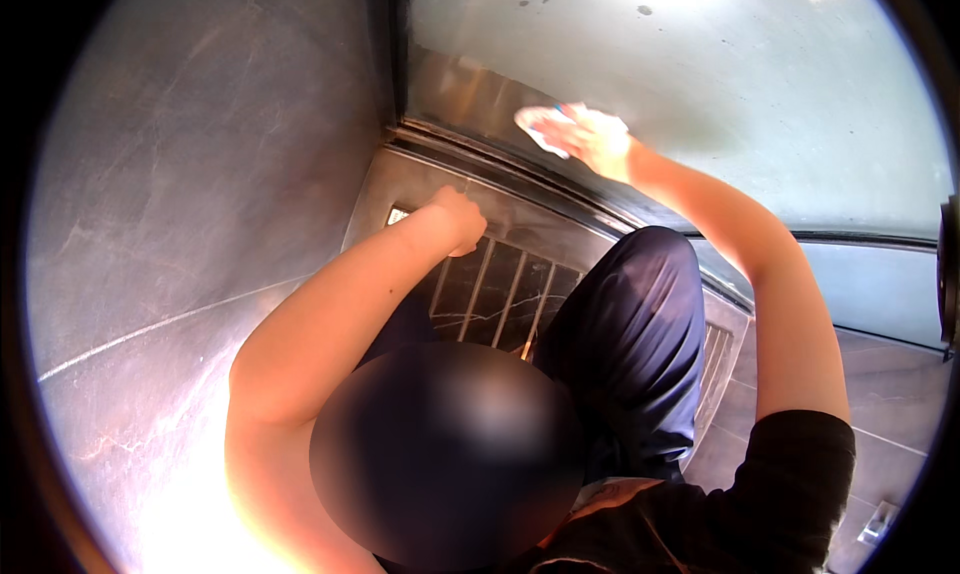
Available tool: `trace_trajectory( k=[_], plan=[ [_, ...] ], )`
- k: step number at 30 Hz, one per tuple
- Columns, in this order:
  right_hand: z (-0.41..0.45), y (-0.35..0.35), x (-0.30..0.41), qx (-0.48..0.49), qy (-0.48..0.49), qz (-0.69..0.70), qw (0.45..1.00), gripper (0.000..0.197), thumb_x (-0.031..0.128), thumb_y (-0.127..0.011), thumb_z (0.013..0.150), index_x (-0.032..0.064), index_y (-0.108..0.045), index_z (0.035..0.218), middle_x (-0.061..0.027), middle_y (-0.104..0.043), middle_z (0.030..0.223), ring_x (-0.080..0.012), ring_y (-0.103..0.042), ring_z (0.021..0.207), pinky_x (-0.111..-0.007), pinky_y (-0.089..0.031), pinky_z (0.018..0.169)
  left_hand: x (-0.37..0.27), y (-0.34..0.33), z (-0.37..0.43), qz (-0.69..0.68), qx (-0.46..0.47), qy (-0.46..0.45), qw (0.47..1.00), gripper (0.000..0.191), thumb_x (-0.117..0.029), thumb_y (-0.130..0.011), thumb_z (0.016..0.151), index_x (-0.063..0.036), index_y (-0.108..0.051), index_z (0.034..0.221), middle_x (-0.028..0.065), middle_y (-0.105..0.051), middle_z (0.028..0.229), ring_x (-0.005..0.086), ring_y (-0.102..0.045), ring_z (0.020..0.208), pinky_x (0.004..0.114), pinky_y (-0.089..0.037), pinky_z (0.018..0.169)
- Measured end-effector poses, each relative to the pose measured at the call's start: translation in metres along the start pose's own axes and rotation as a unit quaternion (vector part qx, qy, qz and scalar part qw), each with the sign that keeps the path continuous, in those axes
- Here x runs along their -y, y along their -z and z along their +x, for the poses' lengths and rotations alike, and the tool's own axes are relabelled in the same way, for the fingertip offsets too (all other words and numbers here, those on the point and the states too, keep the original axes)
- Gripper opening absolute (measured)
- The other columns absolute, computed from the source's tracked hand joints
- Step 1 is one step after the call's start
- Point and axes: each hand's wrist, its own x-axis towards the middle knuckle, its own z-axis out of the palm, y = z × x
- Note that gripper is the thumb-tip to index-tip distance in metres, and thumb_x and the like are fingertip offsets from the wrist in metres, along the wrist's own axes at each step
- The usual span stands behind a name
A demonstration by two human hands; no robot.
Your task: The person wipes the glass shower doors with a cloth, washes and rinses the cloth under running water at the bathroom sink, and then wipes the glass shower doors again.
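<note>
My right hand (589, 143) presses a white cloth (553, 148) flat against the lower part of a glass panel (750, 86), with the fingers spread over it. Some of the cloth shows past my fingertips. Below and to the left, my left hand (459, 220) is curled above the tiled floor, close to a small drain cover (397, 215). Whether the left fingers hold anything is hidden by the back of the hand. Dark spots and a hazy film show on the glass.
A dark metal track (510, 173) runs along the foot of the glass. Stone-tiled wall (202, 146) rises at the left. Grooved dark floor tiles (510, 289) lie between my knees; my raised knee (652, 274) is near the track. A metal fitting (877, 523) is at the lower right.
</note>
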Motion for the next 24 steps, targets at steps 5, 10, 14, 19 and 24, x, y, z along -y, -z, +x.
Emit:
trace_trajectory(
  k=[5,10,14,19,24],
  plan=[
    [-0.078,0.026,0.017,-0.029,-0.022,0.38,0.924,0.026,0.015,-0.048,0.085,0.0097,-0.055,0.11,-0.0012,-0.053,0.118,-0.0162,-0.047,0.111,-0.031,-0.03,0.101,0.0,-0.007,0.003,0.004,0.004,0.005,1.0,0.036,-0.039,-0.051,0.082,-0.0103,-0.056,0.103,0.0089,-0.058,0.102,0.024,-0.053,0.1,0.038,-0.039,0.083],
    [-0.125,-0.002,0.062,0.167,-0.298,0.918,0.2,0.028,0.022,-0.043,0.09,0.005,-0.057,0.106,-0.0008,-0.051,0.119,-0.0113,-0.036,0.119,-0.027,-0.026,0.1,0.008,-0.014,-0.005,-0.005,0.005,0.01,1.0,0.036,-0.038,-0.051,0.081,-0.0102,-0.056,0.104,0.0092,-0.057,0.103,0.024,-0.053,0.1,0.038,-0.039,0.084],
    [-0.103,-0.014,0.082,0.197,-0.231,0.79,0.532,0.034,0.025,-0.04,0.09,0.0095,-0.047,0.12,-0.0019,-0.041,0.128,-0.0183,-0.028,0.125,-0.031,-0.021,0.102,0.02,-0.019,-0.019,-0.016,-0.01,0.031,0.999,0.036,-0.038,-0.051,0.081,-0.0097,-0.056,0.103,0.0096,-0.056,0.103,0.0243,-0.053,0.099,0.038,-0.039,0.084],
    [0.004,-0.01,0.065,0.114,0.059,0.298,0.946,0.046,0.019,-0.039,0.087,0.0112,-0.03,0.132,0.0032,-0.022,0.14,-0.0191,-0.019,0.13,-0.03,-0.018,0.106,0.032,-0.03,-0.04,-0.049,-0.024,0.055,0.997,0.037,-0.038,-0.051,0.081,-0.0089,-0.056,0.103,0.0094,-0.057,0.102,0.0243,-0.053,0.098,0.038,-0.039,0.083],
    [0.1,-0.017,0.047,0.025,0.074,0.252,0.965,0.051,0.02,-0.042,0.08,0.0072,-0.035,0.129,-0.0021,-0.027,0.138,-0.0201,-0.013,0.131,-0.036,-0.01,0.108,0.035,-0.028,-0.039,-0.072,-0.023,0.069,0.995,0.037,-0.038,-0.05,0.082,-0.0086,-0.056,0.104,0.0096,-0.057,0.102,0.0245,-0.054,0.098,0.038,-0.04,0.082]
  ],
)
